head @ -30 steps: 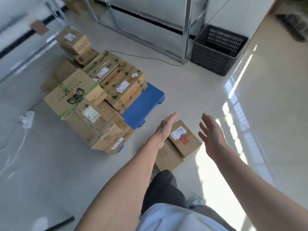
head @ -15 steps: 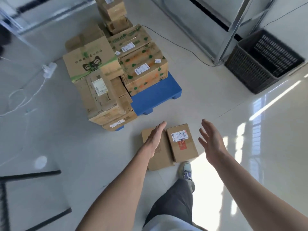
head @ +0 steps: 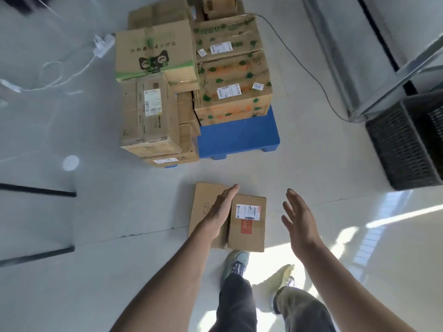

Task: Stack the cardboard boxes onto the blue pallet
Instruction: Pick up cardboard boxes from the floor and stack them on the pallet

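Observation:
A blue pallet (head: 238,136) lies on the floor ahead, loaded with several stacked cardboard boxes; only its near right corner is bare. Two boxes lie on the floor just before my feet: a small one with a white label (head: 248,224) and a flatter one (head: 206,204) to its left, touching it. My left hand (head: 219,212) reaches out flat over the seam between them, fingers straight. My right hand (head: 299,219) hovers to the right of the labelled box, palm inward, fingers spread. Neither hand holds anything.
A black plastic crate (head: 407,140) stands at the right by a metal shelf frame (head: 374,75). A black cable (head: 304,65) runs along the floor behind the pallet. A white power strip (head: 103,45) with cords lies at the left. More boxes (head: 220,6) sit beyond the pallet.
The view has swung and come closer, so the pallet and the two floor boxes now lie straight ahead. Both hands have kept their open reach toward the floor boxes.

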The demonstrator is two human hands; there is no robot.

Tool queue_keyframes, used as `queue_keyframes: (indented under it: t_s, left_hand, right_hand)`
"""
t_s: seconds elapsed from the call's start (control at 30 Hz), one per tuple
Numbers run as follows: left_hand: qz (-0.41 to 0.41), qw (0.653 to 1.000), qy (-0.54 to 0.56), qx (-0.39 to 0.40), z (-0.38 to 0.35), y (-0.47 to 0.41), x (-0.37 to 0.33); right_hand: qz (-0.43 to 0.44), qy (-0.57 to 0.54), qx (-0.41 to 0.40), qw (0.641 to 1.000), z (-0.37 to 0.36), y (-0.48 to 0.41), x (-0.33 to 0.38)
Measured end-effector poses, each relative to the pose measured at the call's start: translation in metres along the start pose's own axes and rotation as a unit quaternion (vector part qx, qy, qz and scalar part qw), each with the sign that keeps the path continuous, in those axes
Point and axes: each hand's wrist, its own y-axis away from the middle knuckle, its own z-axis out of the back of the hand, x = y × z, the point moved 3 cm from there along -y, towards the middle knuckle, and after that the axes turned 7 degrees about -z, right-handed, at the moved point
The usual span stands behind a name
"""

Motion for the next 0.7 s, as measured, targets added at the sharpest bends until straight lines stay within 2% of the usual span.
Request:
queue_keyframes:
  t_s: [0.27, 0.5, 0.7]
  left_hand:
    - [0.024, 0.994, 0.039, -0.1, -0.042, -0.044, 0.031]
    - [0.047, 0.985, 0.046, -0.159, -0.08, -0.081, 0.1]
    - [0.064, 0.979, 0.065, -0.18, -0.08, -0.118, 0.177]
  right_hand:
    - [-0.051, 0.106, 0.076, 0.99, 0.039, -0.092, -0.004]
    - [-0.096, 0.212, 0.101, 0.967, 0.068, -0.179, -0.06]
    - [-0.114, 0.26, 0.154, 0.946, 0.041, -0.229, -0.119]
